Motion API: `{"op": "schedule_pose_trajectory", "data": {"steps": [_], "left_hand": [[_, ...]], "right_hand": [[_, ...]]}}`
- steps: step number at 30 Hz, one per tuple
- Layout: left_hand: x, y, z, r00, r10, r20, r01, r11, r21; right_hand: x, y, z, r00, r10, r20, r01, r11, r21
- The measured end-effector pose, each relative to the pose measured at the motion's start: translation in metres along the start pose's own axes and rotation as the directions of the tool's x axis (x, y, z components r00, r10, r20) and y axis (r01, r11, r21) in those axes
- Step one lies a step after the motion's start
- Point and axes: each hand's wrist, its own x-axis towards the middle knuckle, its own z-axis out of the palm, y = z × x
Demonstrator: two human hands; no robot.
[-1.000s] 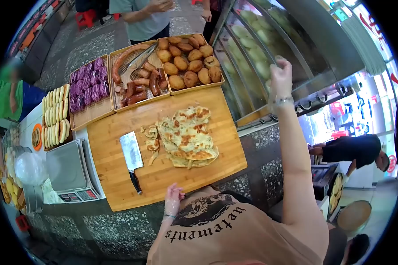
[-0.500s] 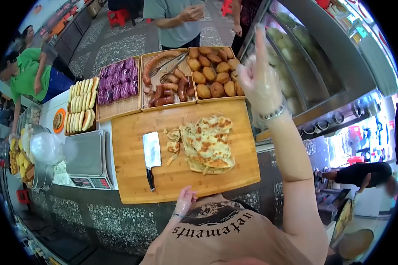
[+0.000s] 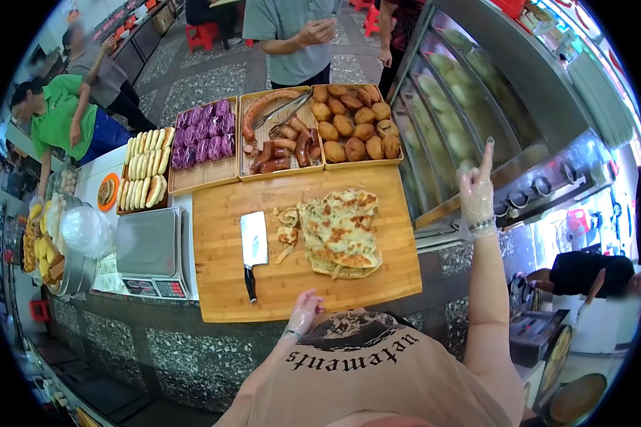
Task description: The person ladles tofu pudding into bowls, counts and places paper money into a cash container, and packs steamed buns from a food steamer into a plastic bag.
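My right hand (image 3: 477, 193), in a clear plastic glove, is held out beside the glass cabinet with its index finger stretched out and the other fingers folded, holding nothing. Near the front edge of the wooden cutting board (image 3: 221, 302), my left hand (image 3: 306, 314) hangs gloved and empty, fingers loosely apart. A browned flatbread (image 3: 342, 231) lies on the board, with small cut pieces (image 3: 287, 235) along its left side. To the left of these rests a cleaver (image 3: 254, 238), its black handle toward me.
Behind the board stand trays of purple noodle bundles (image 3: 203, 135), sausages with tongs (image 3: 281, 139) and fried buns (image 3: 352, 124). A scale (image 3: 149, 245) is at the left. The cabinet (image 3: 441, 107) rises at the right. People stand across the counter and at the left.
My right hand has come down and to the right, its finger still extended. The view has shifted slightly. My left hand has stayed by the board's front edge.
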Motion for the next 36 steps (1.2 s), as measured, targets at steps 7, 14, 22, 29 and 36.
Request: {"op": "schedule_pose_trajectory", "data": {"steps": [7, 14, 22, 29, 36], "left_hand": [[-0.002, 0.002, 0.005, 1.0, -0.005, 0.004, 0.005, 1.0, -0.03], [-0.003, -0.004, 0.003, 1.0, 0.012, 0.009, -0.012, 0.999, -0.034], [-0.006, -0.005, 0.001, 1.0, 0.0, -0.008, 0.0, 1.0, -0.025], [-0.005, -0.004, 0.001, 1.0, 0.0, 0.005, 0.0, 1.0, -0.031], [-0.008, 0.0, 0.003, 1.0, -0.01, 0.008, 0.01, 1.0, 0.012]], "right_hand": [[0.008, 0.019, -0.002, 0.999, 0.008, 0.044, -0.006, 0.999, -0.04], [0.012, 0.012, -0.003, 0.994, 0.091, 0.062, -0.096, 0.992, 0.082], [0.007, 0.006, -0.011, 0.973, 0.209, 0.094, -0.224, 0.954, 0.201], [0.006, 0.016, -0.013, 0.976, 0.194, 0.103, -0.214, 0.943, 0.256], [0.004, 0.02, -0.016, 0.979, 0.171, 0.112, -0.194, 0.947, 0.254]]}}
